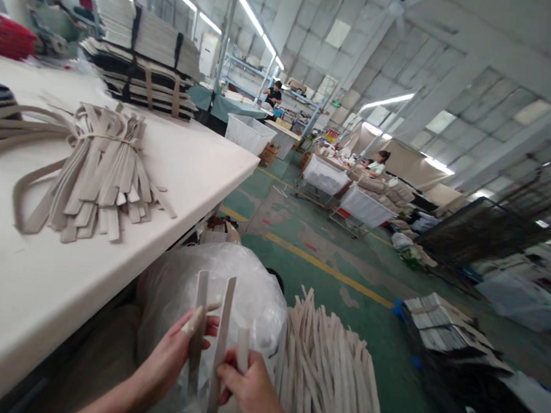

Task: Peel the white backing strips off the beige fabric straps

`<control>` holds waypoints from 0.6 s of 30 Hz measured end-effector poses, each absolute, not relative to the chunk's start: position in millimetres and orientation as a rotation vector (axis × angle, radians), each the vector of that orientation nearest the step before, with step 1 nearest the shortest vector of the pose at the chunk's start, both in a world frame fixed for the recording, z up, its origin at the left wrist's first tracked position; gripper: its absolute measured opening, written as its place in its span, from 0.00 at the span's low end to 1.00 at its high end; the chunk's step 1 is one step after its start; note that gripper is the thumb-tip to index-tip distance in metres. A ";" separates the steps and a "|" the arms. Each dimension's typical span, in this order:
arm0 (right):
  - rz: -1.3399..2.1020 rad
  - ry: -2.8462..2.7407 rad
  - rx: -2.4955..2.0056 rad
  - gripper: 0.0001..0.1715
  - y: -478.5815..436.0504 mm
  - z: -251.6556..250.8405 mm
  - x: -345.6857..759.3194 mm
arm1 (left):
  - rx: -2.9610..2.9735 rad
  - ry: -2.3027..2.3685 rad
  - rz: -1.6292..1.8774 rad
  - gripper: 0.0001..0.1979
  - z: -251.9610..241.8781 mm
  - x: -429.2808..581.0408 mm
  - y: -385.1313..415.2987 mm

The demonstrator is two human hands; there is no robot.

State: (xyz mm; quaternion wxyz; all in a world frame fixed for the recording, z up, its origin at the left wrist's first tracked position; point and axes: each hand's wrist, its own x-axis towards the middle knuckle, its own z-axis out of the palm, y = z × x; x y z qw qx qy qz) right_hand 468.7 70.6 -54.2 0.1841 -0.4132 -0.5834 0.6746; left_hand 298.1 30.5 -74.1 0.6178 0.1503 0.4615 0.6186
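Factory floor (pixel 327 282), left hand (pixel 170 358) and right hand (pixel 252 394), fingers (pixel 191 323) closed on beige strips (pixel 224 311), long axis upright, tips up.

Flat beige strips (pixel 226 311), upright, side by side, tops slightly apart, gripped low by left hand (pixel 170 358) and right hand (pixel 250 391)

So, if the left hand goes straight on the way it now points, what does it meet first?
The left hand points up and right, fingers closed on the first strip. Straight on, it would probably meet the second strip first, held by the right hand; the depth between them is unclear.
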 end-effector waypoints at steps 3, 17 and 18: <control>1.905 -1.610 -1.114 0.27 75.0 -66.8 446.2 | 0.531 1.137 1.346 0.31 -79.4 295.0 27.1; 1.764 -1.570 -1.062 0.15 70.1 -62.5 442.6 | 0.968 1.399 1.105 0.24 -64.8 272.8 36.7; 1.744 -1.514 -1.075 0.19 73.7 -57.0 447.9 | 0.997 1.428 1.091 0.23 -62.9 267.5 36.1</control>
